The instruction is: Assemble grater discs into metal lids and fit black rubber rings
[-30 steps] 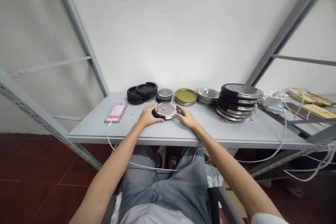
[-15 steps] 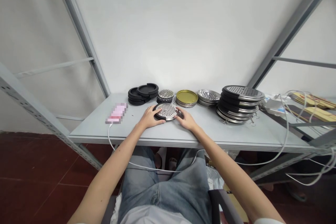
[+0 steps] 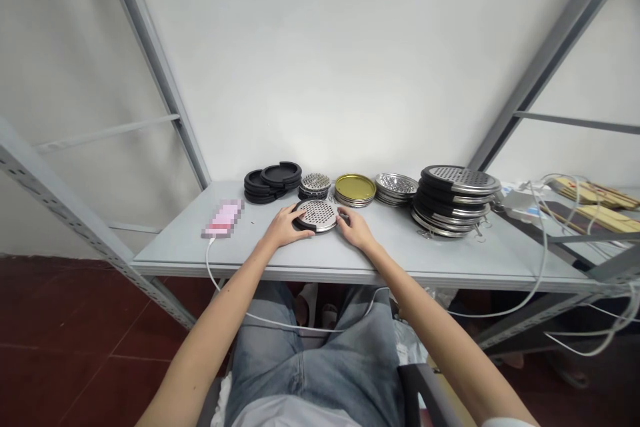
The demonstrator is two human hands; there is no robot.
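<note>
Shifted left hand (image 3: 285,226) farther over perforated disc (image 3: 321,214) since first frame, picture centre. Grasping disc; curling right hand (image 3: 356,229) at right side, cannot tell if gripping.

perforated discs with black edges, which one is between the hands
The single disc in front, left hand on its black side, right hand at its metal side; the matching one tops the tall stack, away from both hands.

Silver hole-dotted disc (image 3: 320,215), partly black-edged
</note>
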